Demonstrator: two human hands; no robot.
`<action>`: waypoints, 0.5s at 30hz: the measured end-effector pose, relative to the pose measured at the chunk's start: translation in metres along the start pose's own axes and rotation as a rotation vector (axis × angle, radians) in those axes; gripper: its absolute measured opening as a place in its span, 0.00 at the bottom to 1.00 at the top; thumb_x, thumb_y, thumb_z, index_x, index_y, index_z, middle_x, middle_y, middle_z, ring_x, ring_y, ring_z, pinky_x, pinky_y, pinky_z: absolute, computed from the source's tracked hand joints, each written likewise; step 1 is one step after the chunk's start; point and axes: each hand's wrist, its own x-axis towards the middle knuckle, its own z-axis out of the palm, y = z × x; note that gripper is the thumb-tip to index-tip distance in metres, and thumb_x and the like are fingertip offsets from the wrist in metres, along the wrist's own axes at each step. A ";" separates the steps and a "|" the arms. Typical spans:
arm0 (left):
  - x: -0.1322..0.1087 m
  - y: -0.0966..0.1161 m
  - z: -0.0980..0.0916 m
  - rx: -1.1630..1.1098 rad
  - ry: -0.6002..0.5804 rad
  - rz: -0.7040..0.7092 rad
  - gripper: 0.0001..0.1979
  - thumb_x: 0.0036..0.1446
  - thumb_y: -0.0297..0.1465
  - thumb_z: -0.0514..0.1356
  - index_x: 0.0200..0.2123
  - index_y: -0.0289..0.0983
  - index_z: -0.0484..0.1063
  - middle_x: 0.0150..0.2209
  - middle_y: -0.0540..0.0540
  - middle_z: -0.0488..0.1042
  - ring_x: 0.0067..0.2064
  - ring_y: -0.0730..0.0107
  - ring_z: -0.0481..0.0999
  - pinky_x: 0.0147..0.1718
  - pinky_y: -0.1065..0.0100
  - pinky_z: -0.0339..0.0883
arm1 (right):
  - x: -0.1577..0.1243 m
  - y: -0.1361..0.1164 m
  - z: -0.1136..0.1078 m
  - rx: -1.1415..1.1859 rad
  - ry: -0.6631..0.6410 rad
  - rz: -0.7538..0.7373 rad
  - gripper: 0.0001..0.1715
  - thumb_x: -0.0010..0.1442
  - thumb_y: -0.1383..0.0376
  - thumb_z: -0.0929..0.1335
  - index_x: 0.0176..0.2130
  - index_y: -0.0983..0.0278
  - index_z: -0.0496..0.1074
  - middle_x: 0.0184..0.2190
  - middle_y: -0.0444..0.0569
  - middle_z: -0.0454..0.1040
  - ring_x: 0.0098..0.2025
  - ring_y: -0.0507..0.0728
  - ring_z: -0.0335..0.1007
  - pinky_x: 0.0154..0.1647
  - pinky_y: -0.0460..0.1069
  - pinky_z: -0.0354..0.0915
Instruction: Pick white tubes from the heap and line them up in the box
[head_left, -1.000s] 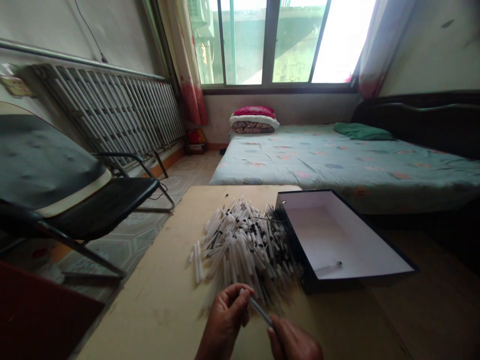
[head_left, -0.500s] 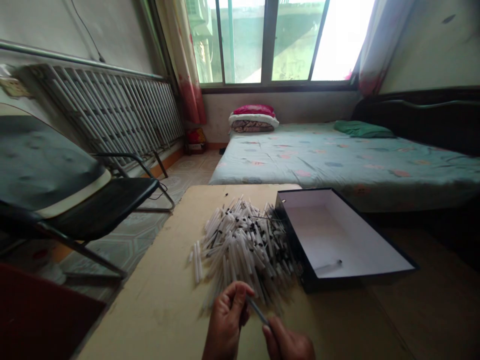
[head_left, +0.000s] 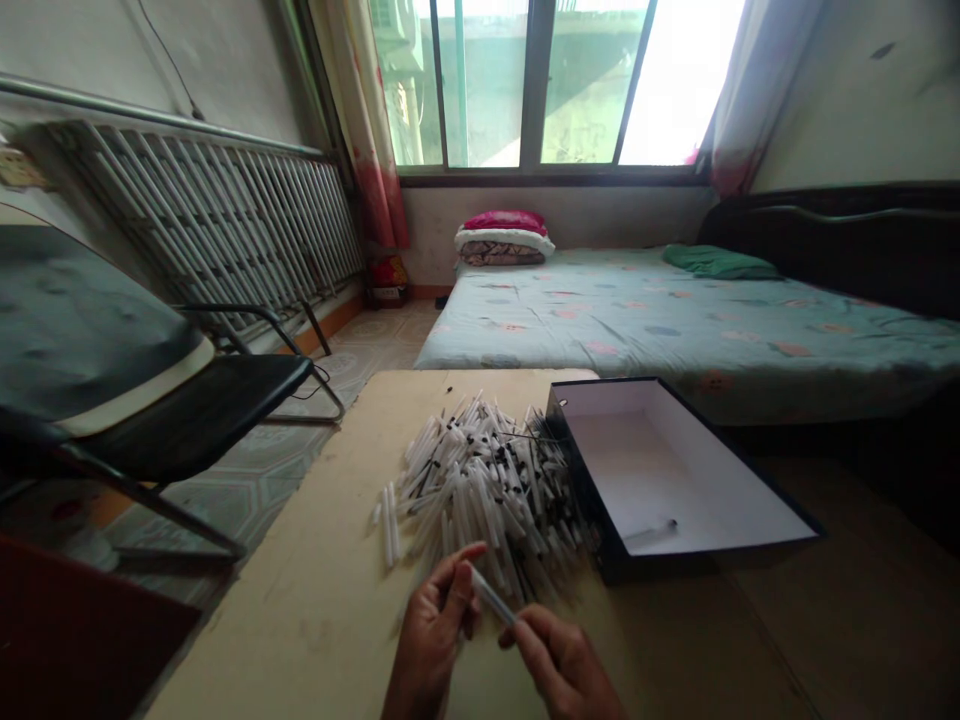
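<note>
Between my two hands is a slim, whitish pen (head_left: 493, 598) with a dark core, tilted down to the right. My left hand (head_left: 435, 625) pinches its upper left end between thumb and fingers. The fingers of my right hand (head_left: 559, 655) are closed round the lower right end and hide its tip. Just beyond my hands lies a heap of pen parts (head_left: 480, 490), with clear white tubes, black caps and thin dark pieces. Right of the heap stands an open black box (head_left: 652, 565) with a white inside. A single pen (head_left: 652, 530) lies in its near corner.
The pale table (head_left: 300, 590) has a worn left edge. A black folding chair (head_left: 195, 420) stands to the left, and a bed (head_left: 600, 310) lies beyond the table under a window. Two or so loose white tubes (head_left: 390, 525) lie left of the heap.
Both hands have shifted slightly up and left with the pen. More of the pen shows between them, and my right hand has come further into view. The heap and box look the same.
</note>
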 end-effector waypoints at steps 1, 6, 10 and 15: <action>0.002 0.000 -0.003 0.017 0.028 0.034 0.20 0.50 0.43 0.61 0.43 0.37 0.72 0.22 0.54 0.64 0.23 0.77 0.60 0.22 0.75 0.57 | 0.005 -0.007 -0.013 -0.081 -0.005 -0.057 0.25 0.61 0.49 0.58 0.30 0.64 0.71 0.20 0.43 0.64 0.25 0.51 0.62 0.26 0.44 0.58; 0.013 -0.006 -0.029 0.143 0.260 0.237 0.21 0.50 0.45 0.60 0.41 0.36 0.73 0.23 0.52 0.67 0.23 0.76 0.64 0.21 0.75 0.59 | 0.043 -0.032 -0.107 -0.458 0.076 -0.129 0.18 0.65 0.59 0.54 0.45 0.63 0.65 0.22 0.43 0.68 0.23 0.53 0.65 0.25 0.45 0.60; 0.017 -0.018 -0.043 0.197 0.370 0.291 0.22 0.48 0.46 0.61 0.40 0.37 0.73 0.21 0.53 0.67 0.20 0.77 0.64 0.18 0.76 0.59 | 0.076 -0.029 -0.175 -0.930 0.095 -0.218 0.10 0.59 0.66 0.60 0.37 0.61 0.69 0.34 0.51 0.73 0.35 0.57 0.69 0.36 0.49 0.59; 0.017 -0.026 -0.043 0.246 0.417 0.342 0.23 0.46 0.47 0.61 0.40 0.37 0.74 0.21 0.53 0.68 0.20 0.76 0.66 0.18 0.75 0.61 | 0.105 -0.002 -0.212 -1.159 -0.111 -0.025 0.12 0.53 0.74 0.63 0.32 0.62 0.73 0.31 0.52 0.75 0.34 0.57 0.69 0.32 0.48 0.55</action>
